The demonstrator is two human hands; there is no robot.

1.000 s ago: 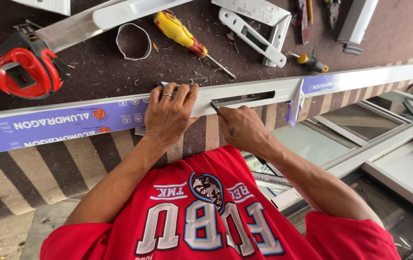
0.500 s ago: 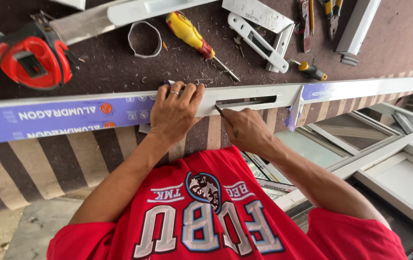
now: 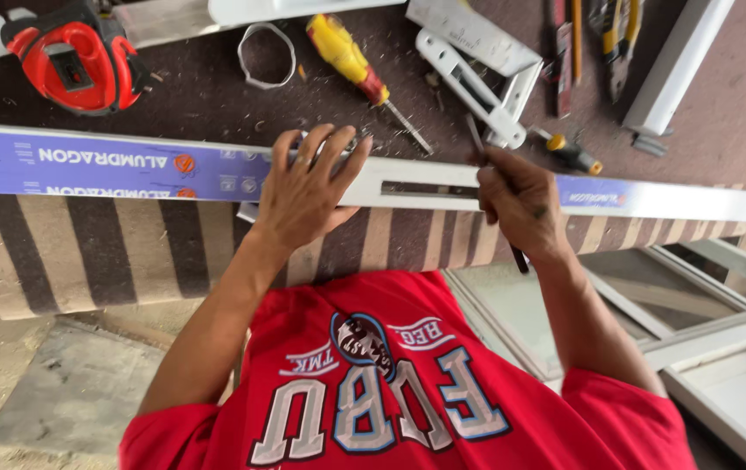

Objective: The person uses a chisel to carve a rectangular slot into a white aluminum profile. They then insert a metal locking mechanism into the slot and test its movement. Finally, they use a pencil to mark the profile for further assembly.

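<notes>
**White profile runs crosswise under both our hands**

From the head camera, we press our left hand flat, fingers spread, on the white aluminium profile. Our right hand grips a thin tool at the right end of the slot.

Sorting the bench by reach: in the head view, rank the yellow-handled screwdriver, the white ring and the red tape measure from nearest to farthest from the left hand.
From the left hand:
1. Yellow-handled screwdriver, just above.
2. White ring, above, slightly left.
3. Red tape measure, far left.
</notes>
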